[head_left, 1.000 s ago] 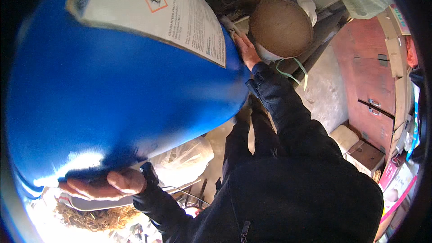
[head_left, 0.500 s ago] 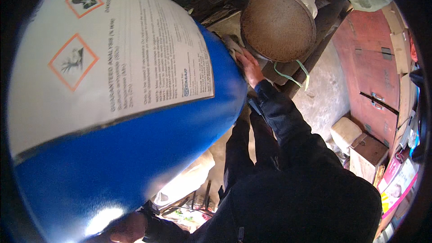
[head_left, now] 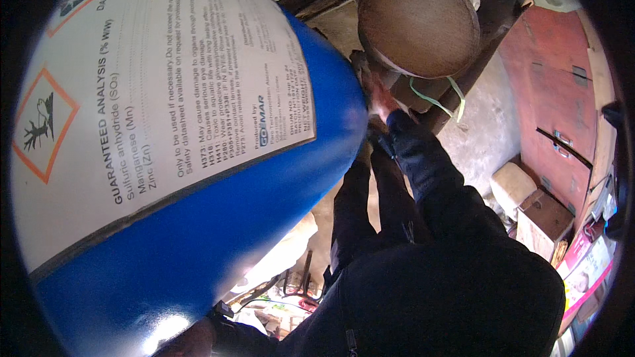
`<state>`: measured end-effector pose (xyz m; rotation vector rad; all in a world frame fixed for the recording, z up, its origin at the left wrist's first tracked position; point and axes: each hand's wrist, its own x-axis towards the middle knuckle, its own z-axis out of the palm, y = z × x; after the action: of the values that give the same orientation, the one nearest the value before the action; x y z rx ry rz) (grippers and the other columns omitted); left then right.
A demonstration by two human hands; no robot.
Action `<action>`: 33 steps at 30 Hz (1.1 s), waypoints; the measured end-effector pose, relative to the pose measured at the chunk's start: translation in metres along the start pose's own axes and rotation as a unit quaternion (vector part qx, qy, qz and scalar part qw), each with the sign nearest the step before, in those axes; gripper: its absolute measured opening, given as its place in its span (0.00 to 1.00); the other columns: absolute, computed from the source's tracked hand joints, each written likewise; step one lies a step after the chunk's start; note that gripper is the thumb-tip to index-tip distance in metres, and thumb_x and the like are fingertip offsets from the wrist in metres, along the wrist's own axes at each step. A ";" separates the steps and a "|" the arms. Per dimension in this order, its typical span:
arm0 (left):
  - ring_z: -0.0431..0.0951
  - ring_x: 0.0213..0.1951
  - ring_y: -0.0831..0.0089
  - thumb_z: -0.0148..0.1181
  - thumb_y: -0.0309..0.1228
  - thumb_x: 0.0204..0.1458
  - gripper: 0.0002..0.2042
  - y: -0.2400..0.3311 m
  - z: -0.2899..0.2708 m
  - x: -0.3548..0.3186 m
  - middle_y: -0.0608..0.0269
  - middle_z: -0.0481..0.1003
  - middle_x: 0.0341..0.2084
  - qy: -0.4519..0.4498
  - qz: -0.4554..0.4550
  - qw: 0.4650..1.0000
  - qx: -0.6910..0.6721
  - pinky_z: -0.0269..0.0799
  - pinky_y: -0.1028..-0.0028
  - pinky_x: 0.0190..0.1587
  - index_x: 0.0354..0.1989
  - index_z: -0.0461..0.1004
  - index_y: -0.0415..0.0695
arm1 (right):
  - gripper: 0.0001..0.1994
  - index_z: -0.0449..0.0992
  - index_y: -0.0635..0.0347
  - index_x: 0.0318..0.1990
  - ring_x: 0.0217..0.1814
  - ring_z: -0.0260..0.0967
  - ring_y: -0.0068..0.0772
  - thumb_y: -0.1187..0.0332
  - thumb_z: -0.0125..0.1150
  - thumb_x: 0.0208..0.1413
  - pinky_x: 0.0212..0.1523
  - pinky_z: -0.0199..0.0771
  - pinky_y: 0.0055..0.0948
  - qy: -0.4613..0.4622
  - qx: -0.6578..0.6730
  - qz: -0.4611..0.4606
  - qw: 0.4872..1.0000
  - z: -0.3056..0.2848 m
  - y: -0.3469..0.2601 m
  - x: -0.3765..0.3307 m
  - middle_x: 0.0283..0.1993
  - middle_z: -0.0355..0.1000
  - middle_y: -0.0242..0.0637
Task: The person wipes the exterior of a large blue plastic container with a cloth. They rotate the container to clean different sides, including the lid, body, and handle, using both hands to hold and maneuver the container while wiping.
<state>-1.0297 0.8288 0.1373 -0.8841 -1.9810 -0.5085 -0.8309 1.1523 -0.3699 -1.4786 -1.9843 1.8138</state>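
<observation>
A large blue drum [head_left: 218, 225] with a white printed label [head_left: 192, 79] bearing orange-edged diamond symbols fills the left side, lying tilted close to me. At its far right end is my right hand [head_left: 379, 100], against or just beside the rounded edge. Its fingers are blurred, and a greyish scrap lies by them that I cannot make out. My left hand [head_left: 192, 342] is in shadow at the drum's near lower edge, its fingers hidden. Past my right hand stands a round pan [head_left: 420, 23] with a brown, rough surface.
A pale green strip [head_left: 433, 100] hangs below the pan. On the right are a red metal cabinet [head_left: 552, 86], a wooden box [head_left: 546, 221] and a beige container [head_left: 512, 190]. A whitish sack [head_left: 281, 254] lies below the drum. My legs stand on the floor between.
The drum's label looks larger and has shifted left and down. My right hand sits slightly right and lower, and its fingers are now blurred. The pan appears farther up and right.
</observation>
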 end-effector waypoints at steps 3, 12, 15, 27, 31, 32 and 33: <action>0.68 0.77 0.37 0.46 0.66 0.69 0.46 0.000 0.003 0.000 0.36 0.67 0.77 0.002 0.002 1.000 -0.014 0.67 0.34 0.76 0.83 0.62 0.37 | 0.24 0.70 0.54 0.80 0.86 0.62 0.55 0.64 0.44 0.83 0.87 0.60 0.48 -0.002 0.030 0.058 0.998 0.004 0.023 -0.051 0.83 0.65 0.56; 0.65 0.79 0.37 0.48 0.64 0.69 0.45 -0.008 0.002 0.006 0.37 0.65 0.79 0.022 0.017 0.996 -0.088 0.67 0.33 0.76 0.84 0.62 0.41 | 0.12 0.83 0.63 0.55 0.50 0.84 0.32 0.64 0.64 0.76 0.54 0.84 0.36 0.091 0.474 0.246 0.840 0.110 0.085 -0.212 0.48 0.85 0.36; 0.64 0.79 0.36 0.49 0.63 0.69 0.44 -0.017 -0.005 0.009 0.38 0.64 0.80 0.034 0.018 0.990 -0.139 0.67 0.32 0.76 0.84 0.61 0.42 | 0.16 0.82 0.67 0.56 0.46 0.83 0.29 0.62 0.70 0.74 0.50 0.85 0.34 0.052 0.461 0.248 0.850 0.114 0.052 -0.247 0.46 0.84 0.36; 0.48 0.87 0.43 0.51 0.62 0.69 0.38 -0.034 -0.023 0.001 0.46 0.53 0.86 -0.030 0.080 0.960 -0.265 0.54 0.28 0.82 0.74 0.77 0.42 | 0.28 0.70 0.59 0.80 0.63 0.79 0.29 0.67 0.65 0.76 0.61 0.83 0.30 0.116 0.392 -0.144 0.901 0.042 -0.045 -0.163 0.65 0.80 0.39; 0.50 0.87 0.46 0.50 0.60 0.70 0.36 -0.054 -0.032 -0.003 0.46 0.58 0.85 -0.063 0.114 0.938 -0.322 0.49 0.33 0.85 0.72 0.79 0.43 | 0.21 0.73 0.56 0.73 0.55 0.78 0.27 0.69 0.62 0.75 0.55 0.81 0.32 0.158 0.436 0.043 0.885 0.082 0.023 -0.172 0.56 0.78 0.32; 0.52 0.86 0.46 0.50 0.60 0.70 0.35 -0.057 -0.036 -0.007 0.45 0.60 0.84 -0.070 0.130 0.934 -0.325 0.48 0.34 0.85 0.71 0.79 0.44 | 0.20 0.74 0.55 0.70 0.54 0.78 0.28 0.70 0.62 0.74 0.54 0.80 0.34 0.163 0.414 0.058 0.894 0.092 0.034 -0.192 0.54 0.78 0.31; 0.55 0.86 0.45 0.50 0.59 0.71 0.34 -0.058 -0.039 -0.012 0.45 0.63 0.83 -0.077 0.140 0.932 -0.325 0.48 0.35 0.85 0.70 0.80 0.44 | 0.18 0.76 0.56 0.67 0.53 0.77 0.28 0.70 0.63 0.73 0.55 0.81 0.36 0.138 0.464 0.069 0.872 0.098 0.040 -0.211 0.53 0.78 0.31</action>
<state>-1.0468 0.7611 0.1466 -1.6321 -1.7886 -0.9767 -0.7553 0.9344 -0.3212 -1.4003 -0.6653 1.9909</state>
